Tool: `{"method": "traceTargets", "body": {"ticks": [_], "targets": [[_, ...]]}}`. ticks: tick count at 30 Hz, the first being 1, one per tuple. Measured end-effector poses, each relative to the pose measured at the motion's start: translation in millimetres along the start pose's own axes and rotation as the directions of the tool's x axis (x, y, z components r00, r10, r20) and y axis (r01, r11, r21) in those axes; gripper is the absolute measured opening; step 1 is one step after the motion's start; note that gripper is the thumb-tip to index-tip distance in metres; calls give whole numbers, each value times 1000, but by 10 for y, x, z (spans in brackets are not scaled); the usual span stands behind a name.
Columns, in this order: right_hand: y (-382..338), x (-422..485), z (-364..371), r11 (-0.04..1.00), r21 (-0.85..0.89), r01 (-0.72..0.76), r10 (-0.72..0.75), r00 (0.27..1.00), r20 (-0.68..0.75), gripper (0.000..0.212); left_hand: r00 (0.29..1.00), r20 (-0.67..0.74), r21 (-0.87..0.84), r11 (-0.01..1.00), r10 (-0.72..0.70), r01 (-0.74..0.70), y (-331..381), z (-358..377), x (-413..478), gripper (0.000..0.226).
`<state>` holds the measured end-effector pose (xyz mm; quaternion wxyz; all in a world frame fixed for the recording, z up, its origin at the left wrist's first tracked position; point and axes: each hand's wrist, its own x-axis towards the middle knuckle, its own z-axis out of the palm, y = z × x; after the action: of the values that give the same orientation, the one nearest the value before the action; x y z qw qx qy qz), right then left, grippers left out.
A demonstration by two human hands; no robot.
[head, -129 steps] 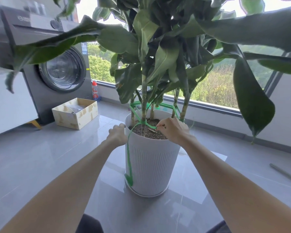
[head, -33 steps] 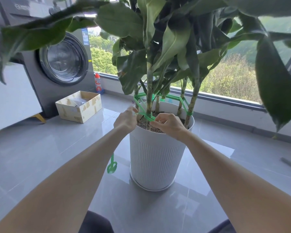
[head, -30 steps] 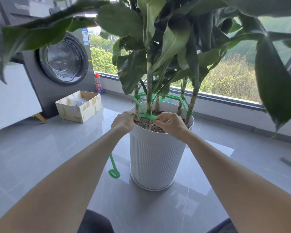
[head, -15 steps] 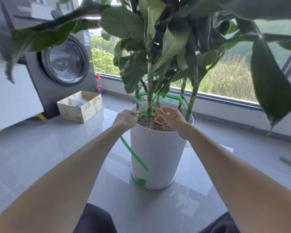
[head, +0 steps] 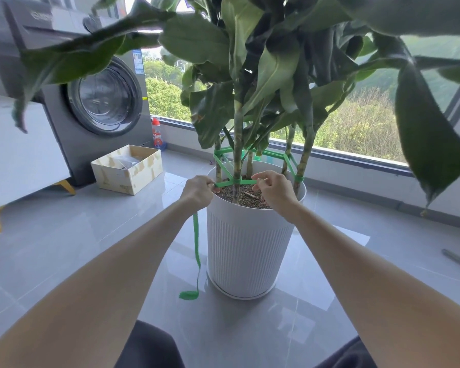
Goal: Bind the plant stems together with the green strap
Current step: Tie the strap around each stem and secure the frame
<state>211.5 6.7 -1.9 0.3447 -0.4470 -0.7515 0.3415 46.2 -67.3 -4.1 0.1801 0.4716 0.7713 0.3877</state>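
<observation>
1. A white ribbed pot (head: 246,248) stands on the grey tiled floor (head: 64,248). Everything below is placed against it.
2. Several plant stems (head: 237,160) rise from the soil (head: 247,199) inside the pot, with broad green leaves (head: 274,67) spreading above its rim.
3. The green strap (head: 246,182) runs as a taut, level band just above the pot's near rim. It is wrapped round the nearest stem, and the band stretches out from it to either side.
4. The left hand (head: 198,191) sits at the pot's near-left rim. Its fingers are curled and pinch the left end of the level band.
5. The right hand (head: 275,189) sits over the soil, towards the pot's right side. Its thumb and fingers are curled and pinch the right end of the band.
6. The gripped stretch lies between the two hands, with the wrapped stem roughly midway along it.
7. Below the left hand the strap hangs down beside the pot's left wall. Its coiled end is at floor level near the pot's base.
8. Higher up, more of the strap links the stems in a ring above the pot's far rim.
9. Left of the pot and farther back is an open cardboard box (head: 128,168), with a grey washing machine (head: 98,107) behind it.
10. A bottle (head: 156,134) stands by the window (head: 356,123), behind the pot to the left.
</observation>
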Motion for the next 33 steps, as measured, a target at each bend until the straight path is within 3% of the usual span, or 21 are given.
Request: {"method": "traceTargets", "body": {"ticks": [3, 8, 15, 18, 23, 27, 33], "targets": [[6, 26, 13, 998, 44, -52, 55, 996, -72, 27, 999, 29, 35, 999, 18, -19, 17, 2, -16, 23], [10, 43, 12, 990, 60, -131, 135, 989, -64, 29, 997, -36, 131, 990, 65, -60, 48, 23, 16, 26], [60, 21, 16, 988, -130, -85, 70, 991, -112, 9, 992, -116, 93, 995, 53, -43, 44, 38, 16, 25], [43, -4, -27, 987, -154, -48, 30, 992, -119, 13, 999, -39, -14, 1000, 25, -26, 10, 43, 25, 19], [-2, -51, -88, 965, -251, -81, 46, 989, -141, 6, 996, 24, 83, 993, 86, -87, 5, 44, 20, 31], [-10, -60, -109, 974, -198, -110, 87, 989, -123, 6, 998, -22, 137, 989, 65, -62, 30, 48, 30, 23], [-30, -75, -101, 996, -24, -88, 88, 996, 30, 8, 999, -49, -16, 1000, 12, -12, -9, 30, 54, 20]]}}
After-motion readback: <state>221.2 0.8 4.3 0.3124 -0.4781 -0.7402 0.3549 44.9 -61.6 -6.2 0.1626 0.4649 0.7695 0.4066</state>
